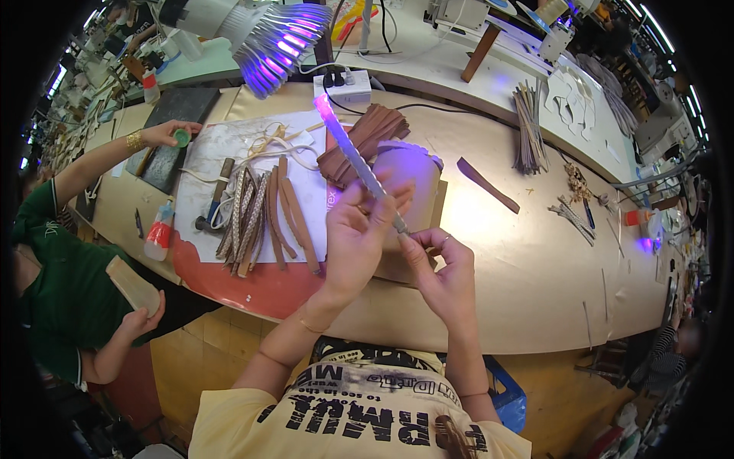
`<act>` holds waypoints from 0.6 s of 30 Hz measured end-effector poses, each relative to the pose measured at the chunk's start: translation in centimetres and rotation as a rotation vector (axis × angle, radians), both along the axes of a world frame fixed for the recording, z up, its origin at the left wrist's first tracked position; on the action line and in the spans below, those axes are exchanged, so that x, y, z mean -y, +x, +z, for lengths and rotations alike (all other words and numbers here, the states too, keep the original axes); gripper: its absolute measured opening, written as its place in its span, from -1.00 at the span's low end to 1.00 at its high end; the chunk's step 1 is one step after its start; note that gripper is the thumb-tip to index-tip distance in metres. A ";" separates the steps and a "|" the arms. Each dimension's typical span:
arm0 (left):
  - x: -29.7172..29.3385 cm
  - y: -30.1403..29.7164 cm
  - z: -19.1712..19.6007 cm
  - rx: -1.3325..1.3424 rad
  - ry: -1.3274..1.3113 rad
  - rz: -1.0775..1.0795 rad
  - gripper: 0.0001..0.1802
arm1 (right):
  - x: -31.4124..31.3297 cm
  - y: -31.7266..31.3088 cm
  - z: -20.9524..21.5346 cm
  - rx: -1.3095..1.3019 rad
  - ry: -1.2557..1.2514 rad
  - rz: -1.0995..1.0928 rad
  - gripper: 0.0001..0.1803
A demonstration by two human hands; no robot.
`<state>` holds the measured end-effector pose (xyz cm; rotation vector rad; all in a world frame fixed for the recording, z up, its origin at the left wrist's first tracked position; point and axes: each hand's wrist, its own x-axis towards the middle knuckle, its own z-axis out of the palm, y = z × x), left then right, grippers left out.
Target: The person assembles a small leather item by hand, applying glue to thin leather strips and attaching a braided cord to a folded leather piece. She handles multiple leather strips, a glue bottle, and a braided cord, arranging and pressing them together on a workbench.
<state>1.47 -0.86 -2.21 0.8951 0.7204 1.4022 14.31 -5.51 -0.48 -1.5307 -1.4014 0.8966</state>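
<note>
A long, narrow patterned strap (352, 151) slants up and away from me, its far tip lit purple under the lamp. My left hand (355, 241) grips it along its lower part, thumb against the strap and some fingers spread behind. At the near end, my right hand (443, 271) pinches the strap between thumb and fingers. Just beyond my hands lies a stack of brown leather pieces (375, 134). Beside it, partly hidden by my hands, is a block-like piece with a scalloped edge (409, 157). Several brown and patterned straps (252, 218) lie to the left.
A ribbed metal lamp (279, 50) hangs above the table (535, 268). At left, a co-worker in a green shirt (76, 268) holds a green round thing (182, 138) and a pale piece (131, 283). A red-and-white bottle (160, 229) stands nearby. One brown strip (489, 186) lies right.
</note>
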 end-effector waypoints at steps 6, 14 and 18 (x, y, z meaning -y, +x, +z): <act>0.7 -0.1 -0.4 -0.174 -0.084 -0.179 -0.69 | -0.4 0.1 -0.9 -0.017 0.100 -0.044 -0.82; 0.9 -0.1 -0.1 -0.121 -0.102 -0.064 -0.73 | -0.4 -0.9 -0.6 0.072 0.308 -0.032 -0.85; 0.3 -0.5 1.0 -0.164 -0.231 0.063 -0.71 | 0.3 -0.5 -1.5 0.015 0.295 -0.077 -0.85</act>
